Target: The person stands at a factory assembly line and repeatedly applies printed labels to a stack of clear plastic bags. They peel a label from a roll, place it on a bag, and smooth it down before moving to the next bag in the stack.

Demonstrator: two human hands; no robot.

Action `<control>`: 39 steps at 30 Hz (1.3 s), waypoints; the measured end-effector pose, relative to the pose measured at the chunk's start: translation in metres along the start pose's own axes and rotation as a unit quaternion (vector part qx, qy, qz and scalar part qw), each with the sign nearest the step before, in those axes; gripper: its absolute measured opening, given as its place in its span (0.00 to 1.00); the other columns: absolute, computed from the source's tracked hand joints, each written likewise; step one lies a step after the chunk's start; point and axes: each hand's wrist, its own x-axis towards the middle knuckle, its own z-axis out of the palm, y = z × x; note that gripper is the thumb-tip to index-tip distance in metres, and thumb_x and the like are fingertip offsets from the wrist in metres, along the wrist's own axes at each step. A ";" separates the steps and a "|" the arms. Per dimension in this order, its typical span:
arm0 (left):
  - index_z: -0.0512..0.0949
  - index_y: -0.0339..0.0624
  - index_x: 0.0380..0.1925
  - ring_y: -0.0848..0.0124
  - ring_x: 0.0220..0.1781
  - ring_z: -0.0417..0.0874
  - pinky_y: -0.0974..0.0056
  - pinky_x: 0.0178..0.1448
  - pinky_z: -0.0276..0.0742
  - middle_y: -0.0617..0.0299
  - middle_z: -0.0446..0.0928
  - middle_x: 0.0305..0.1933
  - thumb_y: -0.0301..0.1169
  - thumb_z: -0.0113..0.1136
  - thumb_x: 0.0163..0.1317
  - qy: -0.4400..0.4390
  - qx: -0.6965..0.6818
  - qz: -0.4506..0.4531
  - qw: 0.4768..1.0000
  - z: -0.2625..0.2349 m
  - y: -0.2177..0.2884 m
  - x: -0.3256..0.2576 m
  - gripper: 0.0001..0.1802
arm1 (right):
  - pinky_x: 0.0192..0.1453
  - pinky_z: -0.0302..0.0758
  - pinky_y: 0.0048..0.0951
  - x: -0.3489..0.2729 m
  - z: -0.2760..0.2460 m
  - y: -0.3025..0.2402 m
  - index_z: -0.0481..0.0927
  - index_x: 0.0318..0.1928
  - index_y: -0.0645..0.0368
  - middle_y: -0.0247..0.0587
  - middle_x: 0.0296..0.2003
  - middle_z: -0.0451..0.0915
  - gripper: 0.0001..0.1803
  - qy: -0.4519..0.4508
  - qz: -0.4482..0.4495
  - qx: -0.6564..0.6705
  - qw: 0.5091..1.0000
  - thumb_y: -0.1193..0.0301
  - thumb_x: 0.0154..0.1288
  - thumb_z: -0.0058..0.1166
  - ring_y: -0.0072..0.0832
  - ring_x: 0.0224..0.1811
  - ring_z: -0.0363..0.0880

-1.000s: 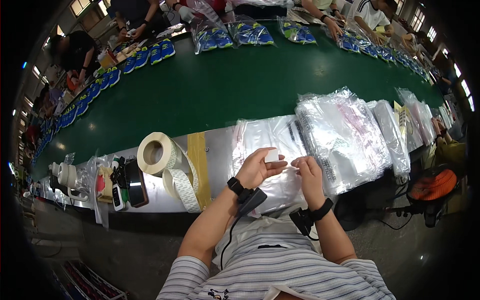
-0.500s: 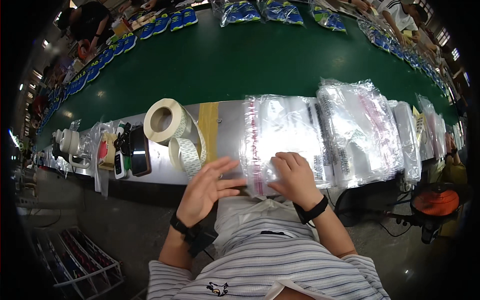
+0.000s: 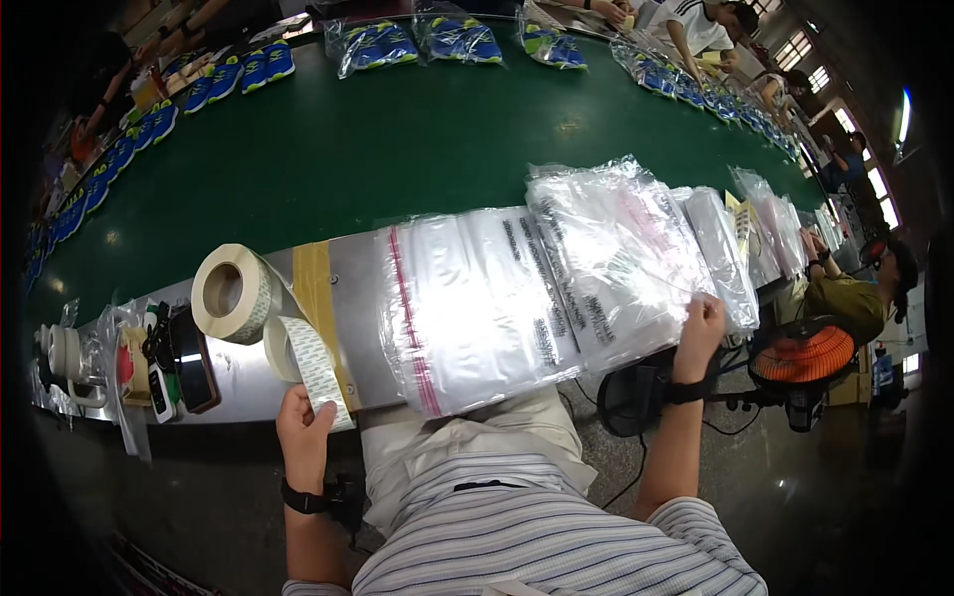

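At the left of the bags, my left hand (image 3: 304,429) is closed, with thumb and fingertips at the lower end of a printed white label strip (image 3: 314,366). The strip curls off a small ring beside a large label roll (image 3: 224,294). My right hand (image 3: 700,340) is pinched at the right edge of the upper pile of clear plastic bags (image 3: 621,263). A second pile of clear bags (image 3: 467,308), with a red-pink band along its left side, lies flat between my hands.
A phone (image 3: 193,360) and a power strip (image 3: 160,389) lie left of the rolls. Yellow tape (image 3: 320,318) crosses the metal ledge. Beyond is a green belt (image 3: 417,139) lined with blue shoes (image 3: 463,40), some bagged. An orange fan (image 3: 803,355) stands at right; co-workers sit beyond.
My hands have moved apart: the left from beside the bags to the label strip, the right to the far edge of the upper bag pile. The whole view has shifted to the right.
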 end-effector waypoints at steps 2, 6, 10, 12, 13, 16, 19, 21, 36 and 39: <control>0.70 0.33 0.49 0.76 0.40 0.79 0.72 0.45 0.73 0.62 0.78 0.41 0.19 0.52 0.61 -0.032 -0.082 -0.034 0.996 0.006 0.022 -0.001 0.15 | 0.36 0.68 0.24 -0.003 -0.019 0.027 0.74 0.40 0.66 0.33 0.33 0.74 0.06 0.103 0.005 -0.026 0.994 0.75 0.65 0.49 0.19 0.31 0.69; 0.66 0.34 0.55 0.76 0.46 0.77 0.70 0.49 0.75 0.58 0.75 0.48 0.21 0.53 0.63 -0.087 -0.196 -0.007 0.977 0.035 0.033 0.016 0.19 | 0.38 0.66 0.20 -0.096 0.045 -0.094 0.73 0.42 0.65 0.33 0.35 0.72 0.06 -0.074 -0.048 0.128 0.988 0.79 0.67 0.45 0.17 0.33 0.66; 0.63 0.34 0.57 0.75 0.47 0.78 0.69 0.51 0.76 0.57 0.76 0.48 0.23 0.53 0.65 -0.094 -0.235 0.004 0.967 0.059 0.050 0.021 0.21 | 0.58 0.69 0.29 -0.182 0.111 -0.167 0.69 0.56 0.64 0.42 0.48 0.75 0.18 -0.655 0.025 0.302 0.692 0.72 0.68 0.50 0.27 0.51 0.74; 0.62 0.34 0.57 0.75 0.48 0.78 0.68 0.51 0.75 0.56 0.76 0.48 0.23 0.52 0.65 -0.072 -0.223 0.021 0.972 0.061 0.056 0.019 0.21 | 0.54 0.70 0.26 -0.199 0.125 -0.189 0.69 0.51 0.64 0.40 0.43 0.77 0.14 -0.676 0.086 0.342 0.647 0.71 0.68 0.51 0.24 0.46 0.75; 0.63 0.34 0.57 0.75 0.48 0.78 0.68 0.52 0.75 0.56 0.76 0.48 0.22 0.52 0.65 -0.052 -0.215 0.037 0.975 0.059 0.054 0.017 0.21 | 0.49 0.70 0.25 -0.199 0.128 -0.194 0.70 0.47 0.64 0.38 0.37 0.76 0.12 -0.691 0.050 0.287 0.662 0.71 0.67 0.51 0.22 0.40 0.73; 0.62 0.33 0.56 0.75 0.47 0.78 0.69 0.52 0.75 0.56 0.75 0.49 0.22 0.52 0.65 0.007 -0.229 0.060 0.971 0.057 0.048 0.019 0.20 | 0.41 0.70 0.21 -0.194 0.132 -0.188 0.71 0.43 0.63 0.30 0.32 0.75 0.09 -0.752 0.003 0.195 0.630 0.72 0.67 0.52 0.17 0.35 0.71; 0.60 0.33 0.58 0.76 0.42 0.78 0.71 0.45 0.76 0.55 0.73 0.50 0.24 0.52 0.66 0.054 -0.232 0.064 0.969 0.051 0.039 0.029 0.22 | 0.35 0.68 0.22 -0.206 0.134 -0.181 0.71 0.38 0.63 0.29 0.27 0.71 0.07 -0.749 0.031 0.248 0.613 0.72 0.67 0.52 0.16 0.30 0.68; 0.59 0.34 0.59 0.77 0.38 0.77 0.73 0.39 0.75 0.55 0.72 0.50 0.27 0.52 0.67 0.067 -0.161 0.076 0.982 0.049 0.031 0.030 0.23 | 0.33 0.67 0.23 -0.209 0.131 -0.175 0.71 0.35 0.62 0.30 0.25 0.71 0.07 -0.723 0.096 0.267 0.630 0.72 0.67 0.51 0.15 0.29 0.67; 0.75 0.45 0.51 0.51 0.56 0.74 0.47 0.52 0.75 0.49 0.75 0.50 0.58 0.59 0.52 0.278 0.716 -0.123 0.628 -0.171 0.049 0.091 0.34 | 0.40 0.65 0.18 -0.194 0.126 -0.158 0.71 0.36 0.61 0.26 0.30 0.72 0.03 -0.639 0.207 0.299 0.678 0.75 0.67 0.46 0.13 0.32 0.66; 0.75 0.44 0.52 0.50 0.56 0.73 0.50 0.51 0.76 0.49 0.76 0.51 0.58 0.58 0.53 0.263 0.730 -0.112 0.621 -0.154 0.061 0.100 0.34 | 0.39 0.65 0.18 -0.193 0.122 -0.167 0.71 0.35 0.60 0.26 0.29 0.71 0.03 -0.625 0.198 0.294 0.696 0.75 0.68 0.46 0.13 0.31 0.65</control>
